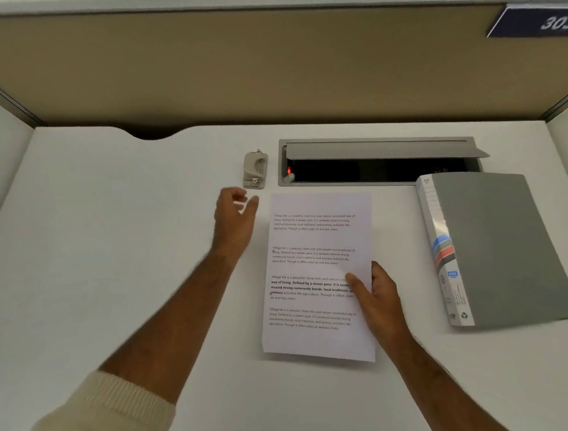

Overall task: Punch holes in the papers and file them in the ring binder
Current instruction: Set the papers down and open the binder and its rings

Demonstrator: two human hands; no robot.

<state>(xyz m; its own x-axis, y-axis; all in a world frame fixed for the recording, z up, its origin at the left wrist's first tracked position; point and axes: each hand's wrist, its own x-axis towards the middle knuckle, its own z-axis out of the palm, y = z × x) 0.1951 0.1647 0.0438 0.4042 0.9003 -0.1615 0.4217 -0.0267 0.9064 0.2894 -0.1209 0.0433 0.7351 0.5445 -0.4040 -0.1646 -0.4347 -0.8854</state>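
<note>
Punch (255,170) pickup comes first, I judge: left hand (234,218), fingers loosely spread and holding nothing, hovers just short of it, while right hand (376,300) rests its thumb on the printed sheet (318,273), closed ring binder (492,250) lying beyond that hand's far side.

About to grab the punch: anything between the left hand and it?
No. Head view shows only bare desk between the left hand and the hole punch.
</note>
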